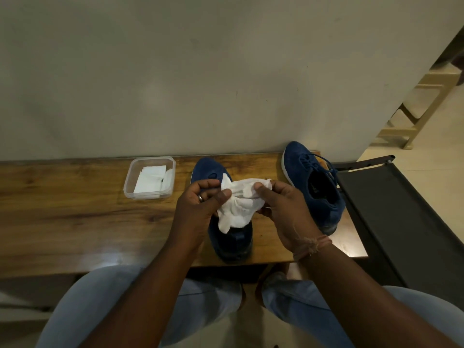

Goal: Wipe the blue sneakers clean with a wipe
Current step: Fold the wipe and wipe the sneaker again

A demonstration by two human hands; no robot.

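Both hands hold one crumpled white wet wipe [237,202] up above the nearer dark blue suede sneaker [227,232], which stands on the brown wooden table [75,197] directly beneath them, toe pointing away from the person. The left hand [200,204] pinches the wipe's left edge between thumb and curled fingers; the right hand [281,209] pinches its upper right corner the same way. Held apart like this, the sheet looks as though it is being spread or refolded to offer a usable face before it goes down on the shoe. That is a judgement, since the wipe touches no sneaker now.

The second blue lace-up sneaker [313,187] stands just beyond and to the right of the right hand, near the table's far right corner, out of the way yet within reach for its turn. A clear plastic tub holding folded white wipes [150,178] sits beyond and to the left of the left hand, close enough to draw a fresh sheet.
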